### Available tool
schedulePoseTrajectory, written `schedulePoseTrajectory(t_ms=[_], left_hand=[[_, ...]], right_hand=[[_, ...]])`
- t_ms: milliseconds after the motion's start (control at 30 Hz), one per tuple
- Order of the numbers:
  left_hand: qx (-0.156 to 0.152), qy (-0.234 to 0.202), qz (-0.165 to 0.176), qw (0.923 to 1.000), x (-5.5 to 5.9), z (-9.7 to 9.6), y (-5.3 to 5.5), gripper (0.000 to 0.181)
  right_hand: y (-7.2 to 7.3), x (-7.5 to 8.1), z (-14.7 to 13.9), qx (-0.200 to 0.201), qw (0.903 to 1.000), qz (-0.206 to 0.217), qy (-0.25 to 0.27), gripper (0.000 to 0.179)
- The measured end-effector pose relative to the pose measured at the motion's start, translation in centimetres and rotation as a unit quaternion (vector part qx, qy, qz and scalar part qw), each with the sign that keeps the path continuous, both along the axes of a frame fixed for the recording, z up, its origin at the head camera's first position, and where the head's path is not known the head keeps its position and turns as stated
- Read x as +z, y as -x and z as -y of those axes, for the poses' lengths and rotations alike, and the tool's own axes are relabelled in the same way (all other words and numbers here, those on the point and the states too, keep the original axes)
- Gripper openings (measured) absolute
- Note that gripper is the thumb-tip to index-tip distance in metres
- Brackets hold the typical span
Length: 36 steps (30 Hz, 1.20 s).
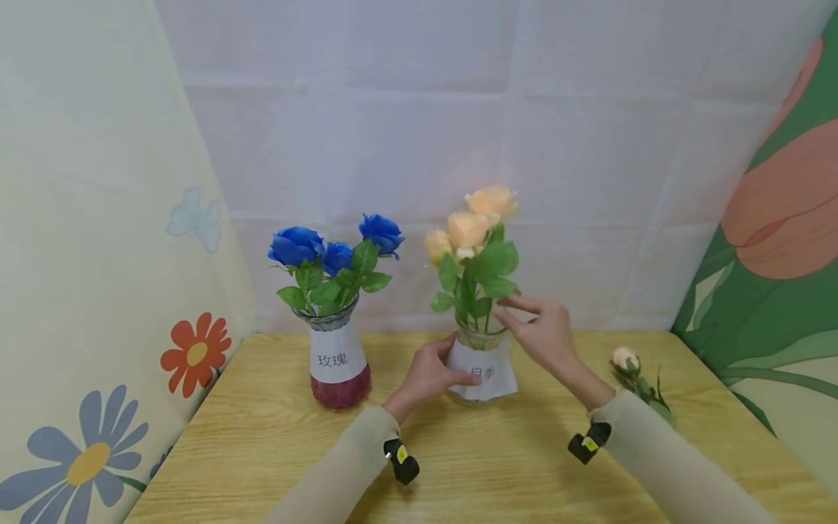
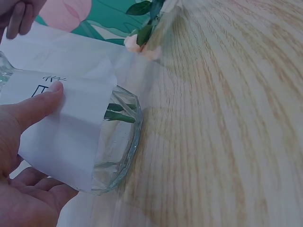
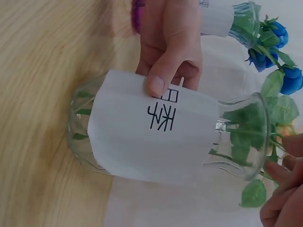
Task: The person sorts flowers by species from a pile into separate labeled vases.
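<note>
A clear glass vase (image 3: 80,123) with a white paper label (image 1: 481,371) stands upright on the table. My left hand (image 1: 428,375) grips it from the left, thumb across the front of the label, the other fingers round the back. Peach roses (image 1: 468,229) with green leaves rise from the vase; their stems show inside the glass. At the mouth of the vase, on its right side, my right hand (image 1: 546,331) pinches a green stem (image 3: 277,143) between thumb and fingers, just above the rim.
To the left stands another vase (image 1: 340,389) with a purple-red base, a white label and blue roses (image 1: 296,246). A single pale peach rose (image 1: 625,359) lies on the wooden table (image 1: 484,466) at the right. White cloth (image 1: 393,145) hangs behind.
</note>
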<state>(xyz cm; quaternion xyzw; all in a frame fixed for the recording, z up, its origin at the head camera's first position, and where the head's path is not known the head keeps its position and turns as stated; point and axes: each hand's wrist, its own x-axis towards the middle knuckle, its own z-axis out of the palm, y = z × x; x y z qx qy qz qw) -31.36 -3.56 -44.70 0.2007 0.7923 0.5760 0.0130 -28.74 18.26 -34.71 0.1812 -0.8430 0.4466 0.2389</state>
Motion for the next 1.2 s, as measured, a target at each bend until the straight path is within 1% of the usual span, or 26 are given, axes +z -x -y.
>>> schedulePoseTrajectory(t_ms=[67,133,167,233,300,400,467,567,633,733,800,867,900,1000,1100,1167,1200], left_hand=[[0.0,0.0,0.003,1.0,0.0,-0.1,0.0,0.092],[0.003,0.002,0.007,1.0,0.2,-0.1,-0.1,0.093],[0.004,0.003,0.008,1.0,0.2,-0.2,-0.1,0.094],[0.008,0.006,0.007,0.9999,0.1,-0.2,-0.1,0.094],[0.01,0.007,0.008,0.9999,0.0,-0.2,-0.1,0.094],[0.014,0.007,0.012,0.9998,-0.1,-0.1,-0.1,0.093],[0.014,0.005,0.016,0.9998,-0.1,0.0,-0.1,0.094],[0.014,0.005,0.018,0.9997,0.0,0.0,-0.2,0.094],[0.015,0.004,0.018,0.9997,0.0,0.0,-0.2,0.095],[0.016,0.003,0.017,0.9997,0.0,-0.1,-0.2,0.095],[0.018,0.005,0.017,0.9997,-0.1,-0.1,-0.1,0.095],[0.018,0.005,0.017,0.9997,-0.1,-0.2,-0.1,0.095],[0.018,0.006,0.016,0.9997,-0.1,-0.2,-0.1,0.095],[0.018,0.002,0.015,0.9997,-0.1,-0.2,0.1,0.096],[0.016,-0.002,0.013,0.9998,-0.2,-0.2,0.2,0.096],[0.015,-0.003,0.012,0.9998,-0.3,-0.2,0.3,0.096],[0.014,-0.004,0.013,0.9998,-0.3,-0.1,0.3,0.096]], right_hand=[[-0.9,-0.3,-1.0,-0.026,0.9994,-0.021,0.004,0.026],[-1.7,-0.6,-2.2,-0.042,0.9983,-0.041,0.005,0.022],[-2.1,-0.7,-2.8,-0.046,0.998,-0.044,0.0,0.019],[-3.0,-1.1,-4.2,-0.048,0.9981,-0.037,-0.015,0.016],[-3.9,-1.4,-5.5,-0.044,0.9985,-0.007,-0.033,0.015],[-5.3,-1.9,-7.1,-0.042,0.9957,0.058,-0.058,0.017],[-6.1,-2.2,-8.0,-0.044,0.9916,0.096,-0.075,0.02],[-7.1,-2.6,-9.4,-0.031,0.9843,0.15,-0.087,0.024],[-7.5,-3.0,-10.6,-0.01,0.9779,0.192,-0.082,0.028],[-8.2,-3.7,-12.8,0.038,0.965,0.251,-0.066,0.037],[-8.7,-4.2,-14.5,0.07,0.954,0.286,-0.057,0.043],[-9.1,-4.5,-16.2,0.09,0.945,0.31,-0.053,0.048],[-9.3,-4.6,-17.1,0.093,0.9426,0.316,-0.056,0.05],[-9.7,-4.5,-19.6,0.071,0.9353,0.339,-0.073,0.055],[-10.1,-4.6,-22.1,0.048,0.9327,0.346,-0.089,0.057],[-10.2,-4.8,-23.7,0.046,0.9312,0.35,-0.093,0.057],[-10.2,-4.9,-24.3,0.046,0.9319,0.347,-0.095,0.056]])
